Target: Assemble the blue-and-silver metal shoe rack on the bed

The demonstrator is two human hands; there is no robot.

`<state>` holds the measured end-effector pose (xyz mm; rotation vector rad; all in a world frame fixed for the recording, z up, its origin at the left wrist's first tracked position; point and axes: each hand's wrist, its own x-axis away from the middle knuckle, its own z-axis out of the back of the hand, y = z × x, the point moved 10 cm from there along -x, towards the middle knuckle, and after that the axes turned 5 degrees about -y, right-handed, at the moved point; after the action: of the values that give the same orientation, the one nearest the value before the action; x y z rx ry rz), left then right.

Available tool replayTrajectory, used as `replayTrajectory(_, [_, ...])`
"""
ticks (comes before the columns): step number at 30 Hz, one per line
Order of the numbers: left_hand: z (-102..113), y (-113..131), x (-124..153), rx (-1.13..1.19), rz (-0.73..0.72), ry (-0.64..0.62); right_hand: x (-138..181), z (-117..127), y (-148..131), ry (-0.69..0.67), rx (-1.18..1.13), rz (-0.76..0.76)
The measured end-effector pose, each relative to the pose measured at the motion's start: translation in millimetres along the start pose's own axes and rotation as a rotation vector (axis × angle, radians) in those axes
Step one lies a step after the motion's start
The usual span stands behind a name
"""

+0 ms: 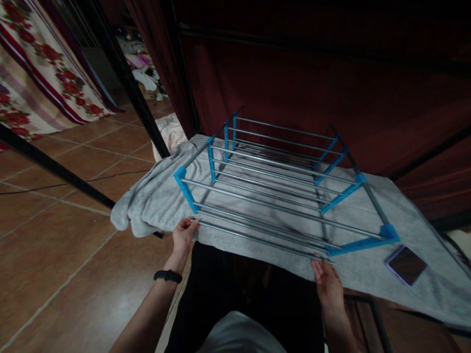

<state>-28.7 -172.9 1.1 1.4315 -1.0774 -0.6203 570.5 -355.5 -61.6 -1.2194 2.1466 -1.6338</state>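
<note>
Dark red curtain [294, 73] fills the background ahead of me, with tiled floor [55, 245] off to the left. A grey blanket [154, 196] covers the raised surface in front. On it lies the rack [272, 206], metal rods joined by blue corner pieces. Its rods run left to right across my view, and its side rails lead away from me toward the curtain. A phone [406, 264] rests on the blanket just right of the rack. My hands are well apart at the rack's near edge. The left hand [184, 235] curls around the nearest rod's left end. The right hand [327, 284] touches its right end with the fingertips, though I cannot tell whether they wrap it. A black band [167, 276] sits on my left wrist.
</note>
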Motion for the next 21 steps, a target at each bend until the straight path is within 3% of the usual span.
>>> replayTrajectory(10, [0.7,0.1,-0.7,-0.004,-0.015,-0.008,3.6,-7.3,-2.2,-0.036,-0.019,0.009])
replayTrajectory(21, [-5.8,11.7,3.6,-0.043,-0.023,-0.047,12.8,-21.2,-7.4,0.017,-0.114,0.012])
